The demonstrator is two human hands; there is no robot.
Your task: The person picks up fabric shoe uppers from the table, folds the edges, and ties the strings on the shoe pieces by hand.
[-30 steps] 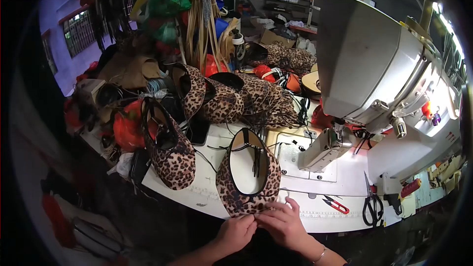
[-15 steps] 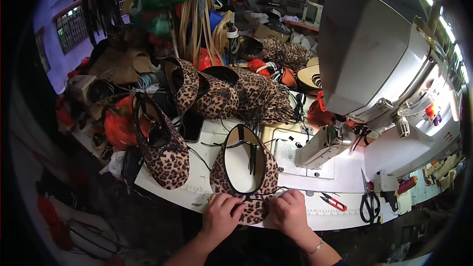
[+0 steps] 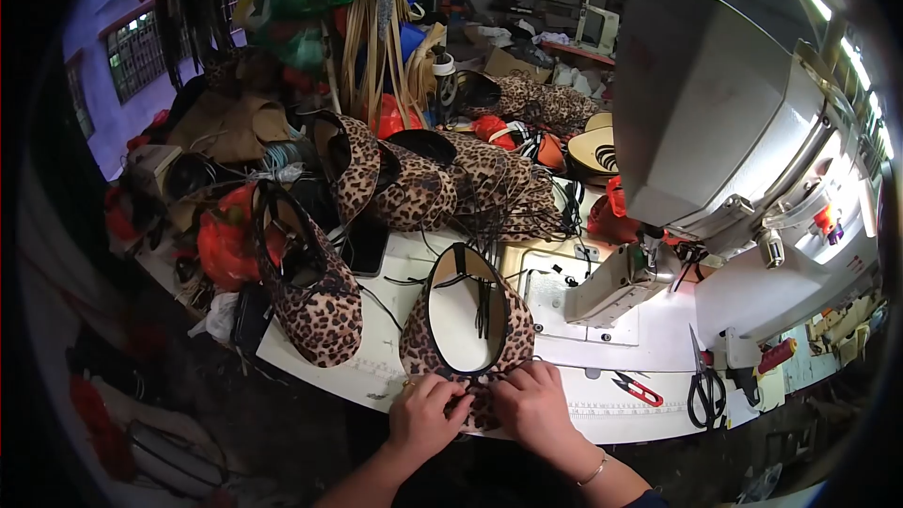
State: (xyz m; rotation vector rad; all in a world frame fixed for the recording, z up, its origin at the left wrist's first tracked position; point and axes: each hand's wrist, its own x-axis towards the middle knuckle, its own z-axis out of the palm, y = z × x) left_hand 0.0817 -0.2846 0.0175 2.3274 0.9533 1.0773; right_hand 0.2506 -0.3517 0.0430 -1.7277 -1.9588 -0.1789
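Holding the near edge of a leopard-print fabric visor with a black-trimmed oval opening (image 3: 515, 334), the left hand (image 3: 428, 414) and right hand (image 3: 534, 409) sit close together, fingers curled nearly closed on the cloth. The visor lies at the front of the white surface (image 3: 602, 419), left of red-handled metal snips (image 3: 641, 390).
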